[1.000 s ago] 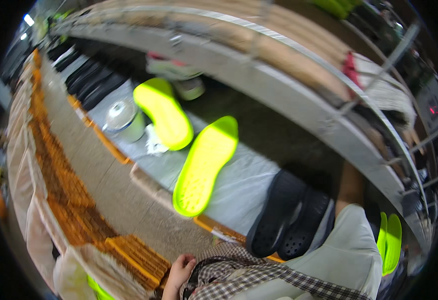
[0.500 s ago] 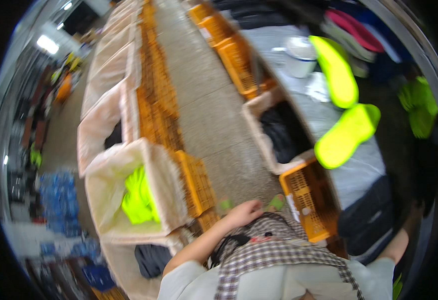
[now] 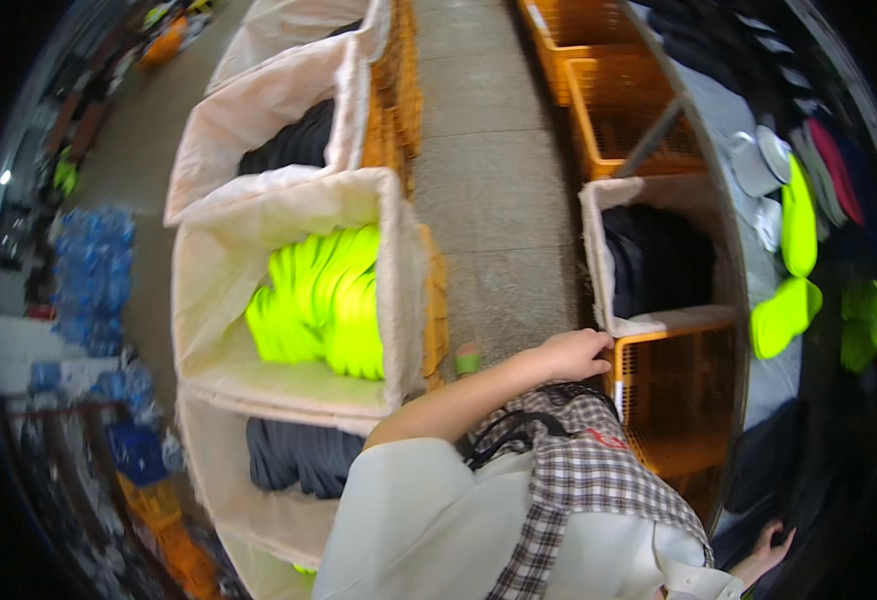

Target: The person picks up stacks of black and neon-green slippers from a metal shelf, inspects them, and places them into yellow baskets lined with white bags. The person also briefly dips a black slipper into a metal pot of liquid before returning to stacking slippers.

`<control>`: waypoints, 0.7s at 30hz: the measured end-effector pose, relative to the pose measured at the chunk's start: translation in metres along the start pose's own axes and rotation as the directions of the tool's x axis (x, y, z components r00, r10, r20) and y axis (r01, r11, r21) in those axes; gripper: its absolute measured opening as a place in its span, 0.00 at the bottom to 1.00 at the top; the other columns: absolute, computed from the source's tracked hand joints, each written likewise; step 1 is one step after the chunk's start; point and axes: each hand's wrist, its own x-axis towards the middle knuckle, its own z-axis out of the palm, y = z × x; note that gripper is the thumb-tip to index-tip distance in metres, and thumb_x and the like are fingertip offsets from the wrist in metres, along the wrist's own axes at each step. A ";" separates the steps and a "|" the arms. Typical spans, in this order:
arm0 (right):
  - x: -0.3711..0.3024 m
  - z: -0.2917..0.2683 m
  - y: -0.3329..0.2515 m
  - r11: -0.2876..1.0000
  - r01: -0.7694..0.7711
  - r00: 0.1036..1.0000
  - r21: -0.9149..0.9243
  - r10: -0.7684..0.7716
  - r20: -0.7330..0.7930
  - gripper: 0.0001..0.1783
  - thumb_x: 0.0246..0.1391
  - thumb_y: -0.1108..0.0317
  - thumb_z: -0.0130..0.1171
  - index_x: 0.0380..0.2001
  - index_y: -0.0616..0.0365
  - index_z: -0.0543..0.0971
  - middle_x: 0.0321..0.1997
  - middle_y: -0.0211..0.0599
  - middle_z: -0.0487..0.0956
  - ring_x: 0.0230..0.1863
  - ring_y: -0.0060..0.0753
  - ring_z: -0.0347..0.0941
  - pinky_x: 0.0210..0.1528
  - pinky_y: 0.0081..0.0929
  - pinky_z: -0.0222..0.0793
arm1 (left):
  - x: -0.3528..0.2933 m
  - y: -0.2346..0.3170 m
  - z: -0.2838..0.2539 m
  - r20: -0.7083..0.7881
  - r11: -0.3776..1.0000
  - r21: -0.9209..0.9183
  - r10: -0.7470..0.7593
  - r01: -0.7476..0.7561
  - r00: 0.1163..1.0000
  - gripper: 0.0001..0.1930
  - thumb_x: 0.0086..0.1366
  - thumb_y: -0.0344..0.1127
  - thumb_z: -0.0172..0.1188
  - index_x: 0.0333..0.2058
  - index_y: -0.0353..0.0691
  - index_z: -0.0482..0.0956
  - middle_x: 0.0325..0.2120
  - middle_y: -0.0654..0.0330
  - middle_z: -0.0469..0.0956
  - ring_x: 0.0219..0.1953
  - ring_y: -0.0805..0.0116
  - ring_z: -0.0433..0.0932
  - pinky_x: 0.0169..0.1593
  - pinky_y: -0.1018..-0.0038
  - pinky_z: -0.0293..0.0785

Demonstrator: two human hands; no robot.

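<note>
My left hand (image 3: 577,356) reaches across my body, its fingers bent over the near corner of an orange plastic crate (image 3: 671,340). Just beyond that corner stands a cloth-lined crate (image 3: 595,240) holding dark, folded-looking pieces (image 3: 659,258). Low at the right, my right hand (image 3: 774,545) is beside the table, thumb and fingers apart, with nothing seen in it. Dark material (image 3: 759,460) lies near it on the table's near end. Farther along the grey tabletop (image 3: 774,385) are two neon yellow, sole-shaped pieces (image 3: 787,316).
On my left runs a row of cloth-lined crates (image 3: 191,300), one with stacked neon yellow pieces (image 3: 329,300), others with dark ones (image 3: 299,140). A concrete aisle (image 3: 489,200) lies between the rows. A white mug (image 3: 759,165) stands on the table; blue water bottles (image 3: 94,270) stand far left.
My view has shifted, bringing the left-hand crates closer. My left hand has gone from in front of my apron to the orange crate's corner. My right hand has come into sight.
</note>
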 end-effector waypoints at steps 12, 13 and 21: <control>-0.169 -0.006 0.340 0.676 0.283 0.940 -0.680 -0.055 0.337 0.28 0.47 0.72 0.61 0.53 0.65 0.68 0.52 0.42 0.73 0.51 0.42 0.71 0.56 0.34 0.68 | 0.029 0.130 0.005 -0.137 0.371 -0.896 0.292 -0.244 0.947 0.50 0.58 0.39 0.64 0.65 0.45 0.33 0.65 0.48 0.44 0.66 0.57 0.49 0.60 0.63 0.59; -0.169 -0.004 0.363 0.601 0.365 0.911 -0.711 -0.073 0.406 0.29 0.46 0.74 0.62 0.54 0.64 0.67 0.51 0.41 0.74 0.51 0.40 0.71 0.56 0.33 0.66 | 0.035 0.131 0.000 -0.210 0.262 -0.924 0.262 -0.279 0.942 0.50 0.59 0.37 0.63 0.65 0.45 0.30 0.64 0.48 0.41 0.66 0.57 0.46 0.63 0.63 0.55; -0.146 0.004 0.453 -0.030 0.956 0.282 -0.292 0.370 0.885 0.44 0.43 0.63 0.69 0.59 0.62 0.57 0.60 0.51 0.62 0.58 0.45 0.63 0.59 0.38 0.59 | 0.061 0.082 -0.053 -0.392 -0.117 -0.919 0.143 -0.377 0.909 0.36 0.57 0.49 0.64 0.59 0.39 0.60 0.55 0.58 0.66 0.57 0.59 0.65 0.60 0.61 0.62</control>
